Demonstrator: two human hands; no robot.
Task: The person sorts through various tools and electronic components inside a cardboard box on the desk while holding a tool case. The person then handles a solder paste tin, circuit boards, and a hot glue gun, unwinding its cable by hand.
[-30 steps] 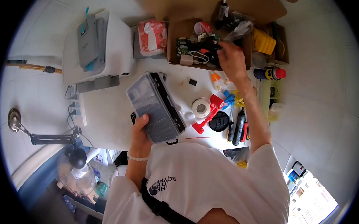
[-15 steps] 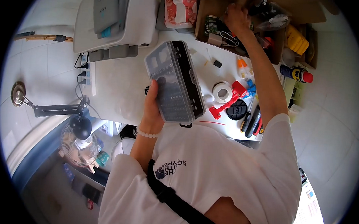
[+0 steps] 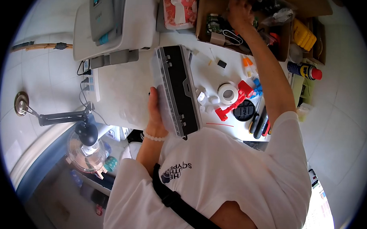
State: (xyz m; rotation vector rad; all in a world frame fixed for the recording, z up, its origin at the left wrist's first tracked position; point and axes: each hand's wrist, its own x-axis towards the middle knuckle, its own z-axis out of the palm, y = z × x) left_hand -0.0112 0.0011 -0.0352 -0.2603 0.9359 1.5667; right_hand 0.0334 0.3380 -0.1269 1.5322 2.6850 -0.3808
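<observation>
My left hand (image 3: 154, 113) grips a clear plastic storage case with a black side (image 3: 177, 90); the thumb lies along its left edge and the other fingers are hidden behind it. The case is tipped so its black latched side faces up. At the top of the view, my right hand (image 3: 240, 14) reaches into a cardboard box (image 3: 203, 22) of mixed items. Its fingers are dim and partly cut off, so what they touch cannot be made out. Near that hand in the box are a white charger with cable (image 3: 218, 38) and green circuit-board-like pieces (image 3: 213, 23).
On the white table (image 3: 123, 92) lie a white tape roll (image 3: 228, 94), a red plastic tool (image 3: 234, 102), a black round lid (image 3: 244, 110) and several hand tools (image 3: 261, 123). A printer (image 3: 134, 24), tissue pack (image 3: 180, 11) and spray can (image 3: 304, 71) stand around; a desk lamp (image 3: 86, 133) is at left.
The storage case has turned in my left hand, from showing its clear lid to showing mostly its black side. My right hand has shifted slightly upward within the box.
</observation>
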